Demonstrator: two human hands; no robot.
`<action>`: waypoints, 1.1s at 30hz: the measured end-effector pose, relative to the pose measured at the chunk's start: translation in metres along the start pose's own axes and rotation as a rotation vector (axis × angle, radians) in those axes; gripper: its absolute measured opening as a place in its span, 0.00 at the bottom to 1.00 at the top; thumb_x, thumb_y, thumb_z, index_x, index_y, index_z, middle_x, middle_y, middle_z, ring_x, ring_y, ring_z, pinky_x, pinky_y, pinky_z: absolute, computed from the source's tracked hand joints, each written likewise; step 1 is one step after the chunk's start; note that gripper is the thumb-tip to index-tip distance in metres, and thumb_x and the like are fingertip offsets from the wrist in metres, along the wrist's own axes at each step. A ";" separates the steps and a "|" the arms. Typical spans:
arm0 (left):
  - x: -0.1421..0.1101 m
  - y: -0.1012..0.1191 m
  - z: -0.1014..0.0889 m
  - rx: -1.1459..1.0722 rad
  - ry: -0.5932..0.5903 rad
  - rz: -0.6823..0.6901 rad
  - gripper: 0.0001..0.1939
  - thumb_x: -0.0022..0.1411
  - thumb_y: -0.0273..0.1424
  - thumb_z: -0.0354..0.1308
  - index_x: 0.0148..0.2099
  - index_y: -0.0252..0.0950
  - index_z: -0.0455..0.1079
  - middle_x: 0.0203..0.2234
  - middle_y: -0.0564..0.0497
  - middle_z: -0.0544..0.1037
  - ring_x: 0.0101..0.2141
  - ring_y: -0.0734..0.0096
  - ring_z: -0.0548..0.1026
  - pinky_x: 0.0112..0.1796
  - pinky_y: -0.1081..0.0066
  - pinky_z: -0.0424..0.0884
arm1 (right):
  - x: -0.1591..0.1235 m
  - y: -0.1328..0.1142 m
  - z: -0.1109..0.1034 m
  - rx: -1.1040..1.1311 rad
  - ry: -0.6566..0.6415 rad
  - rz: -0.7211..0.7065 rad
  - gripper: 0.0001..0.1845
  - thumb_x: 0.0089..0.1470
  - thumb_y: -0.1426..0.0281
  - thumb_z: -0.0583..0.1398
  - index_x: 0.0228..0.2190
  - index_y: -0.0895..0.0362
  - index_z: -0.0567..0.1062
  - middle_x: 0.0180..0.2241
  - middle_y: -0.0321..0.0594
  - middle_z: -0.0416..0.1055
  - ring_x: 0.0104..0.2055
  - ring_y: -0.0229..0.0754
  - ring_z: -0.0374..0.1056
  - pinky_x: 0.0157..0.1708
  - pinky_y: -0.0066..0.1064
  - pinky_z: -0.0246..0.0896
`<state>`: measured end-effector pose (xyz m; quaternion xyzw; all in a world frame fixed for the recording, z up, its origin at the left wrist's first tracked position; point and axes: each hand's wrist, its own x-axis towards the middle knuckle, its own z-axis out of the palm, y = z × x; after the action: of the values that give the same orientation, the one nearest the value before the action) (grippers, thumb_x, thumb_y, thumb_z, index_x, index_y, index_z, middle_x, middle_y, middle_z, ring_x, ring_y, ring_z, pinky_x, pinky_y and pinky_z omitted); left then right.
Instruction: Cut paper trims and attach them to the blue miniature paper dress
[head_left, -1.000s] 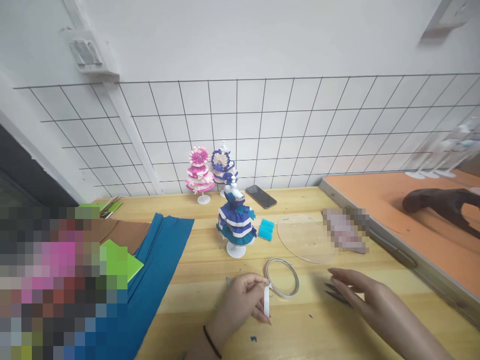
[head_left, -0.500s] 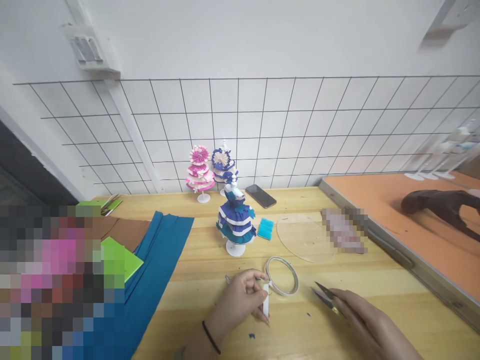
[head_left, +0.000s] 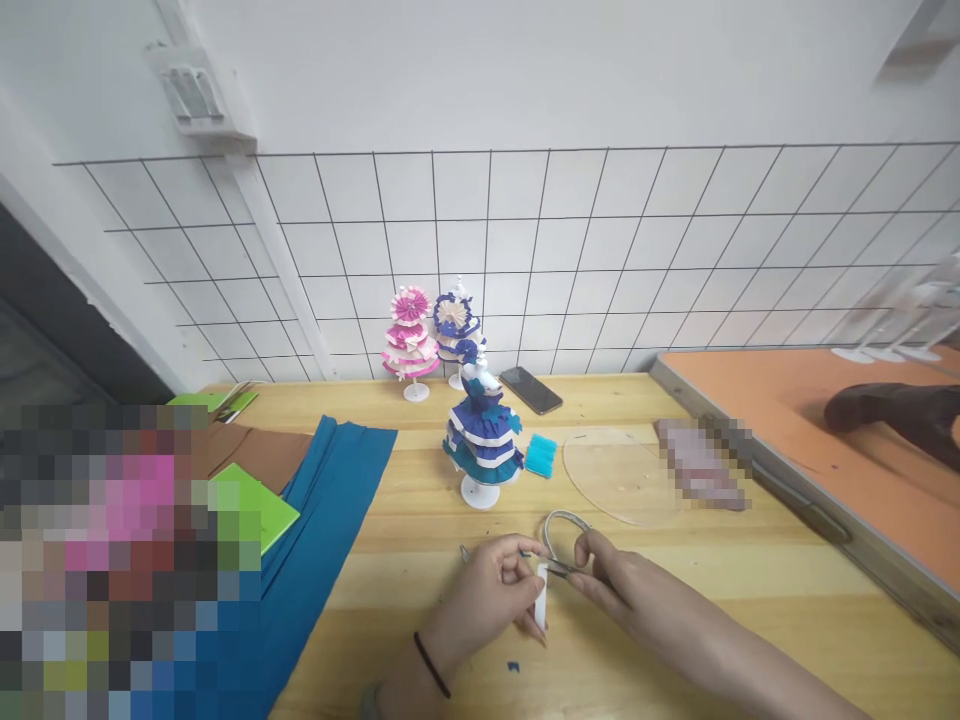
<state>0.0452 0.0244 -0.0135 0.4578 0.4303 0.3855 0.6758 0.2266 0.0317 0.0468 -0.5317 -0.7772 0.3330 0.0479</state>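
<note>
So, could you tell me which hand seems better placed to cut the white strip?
Probably the right hand: it holds the scissors with blades at the white strip, which the left hand pinches.

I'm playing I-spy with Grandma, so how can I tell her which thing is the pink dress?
Find the wooden table against the gridded wall. Left of its black phone stand three frilly little dresses. The pink one is farthest left; the other two are blue.

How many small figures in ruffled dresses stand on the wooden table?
3: the pink figure at back left, the cream-and-purple figure beside it, partly hidden, and the blue-and-teal figure in front. Another might be hidden at the blurred left edge.
</note>
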 end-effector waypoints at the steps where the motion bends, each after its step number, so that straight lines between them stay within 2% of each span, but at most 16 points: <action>1: 0.000 0.000 0.000 -0.002 -0.005 0.005 0.13 0.49 0.27 0.55 0.40 0.31 0.65 0.17 0.58 0.68 0.14 0.77 0.71 0.16 0.76 0.70 | 0.001 -0.001 -0.001 -0.009 -0.005 -0.005 0.08 0.56 0.62 0.46 0.31 0.52 0.59 0.24 0.35 0.69 0.27 0.42 0.64 0.26 0.28 0.54; 10: -0.003 -0.001 0.000 0.029 -0.050 -0.002 0.16 0.49 0.30 0.57 0.42 0.31 0.66 0.18 0.57 0.68 0.16 0.74 0.72 0.17 0.75 0.70 | 0.009 -0.010 -0.005 -0.047 -0.043 -0.050 0.08 0.56 0.63 0.46 0.30 0.53 0.60 0.24 0.34 0.68 0.25 0.40 0.62 0.24 0.27 0.50; 18: -0.004 0.001 0.000 0.036 -0.056 -0.001 0.14 0.49 0.28 0.55 0.41 0.31 0.66 0.18 0.57 0.68 0.16 0.76 0.71 0.17 0.75 0.70 | 0.010 -0.012 -0.005 -0.063 -0.045 -0.071 0.07 0.56 0.64 0.46 0.29 0.52 0.59 0.24 0.33 0.67 0.25 0.39 0.62 0.23 0.26 0.49; 24: -0.006 0.006 0.000 0.064 -0.059 -0.021 0.15 0.48 0.25 0.54 0.42 0.30 0.65 0.18 0.58 0.68 0.15 0.76 0.72 0.17 0.76 0.69 | 0.013 -0.010 -0.005 -0.090 -0.041 -0.089 0.06 0.55 0.66 0.46 0.29 0.53 0.59 0.25 0.34 0.67 0.26 0.40 0.63 0.23 0.26 0.50; 33: -0.003 0.001 -0.002 0.076 -0.060 -0.032 0.18 0.49 0.27 0.55 0.45 0.32 0.64 0.19 0.57 0.68 0.16 0.75 0.72 0.17 0.77 0.69 | 0.007 -0.012 -0.003 -0.056 -0.027 -0.090 0.07 0.55 0.63 0.47 0.30 0.53 0.61 0.26 0.35 0.69 0.27 0.40 0.65 0.25 0.27 0.52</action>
<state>0.0423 0.0220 -0.0125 0.4875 0.4316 0.3440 0.6766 0.2155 0.0368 0.0534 -0.4926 -0.8100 0.3160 0.0375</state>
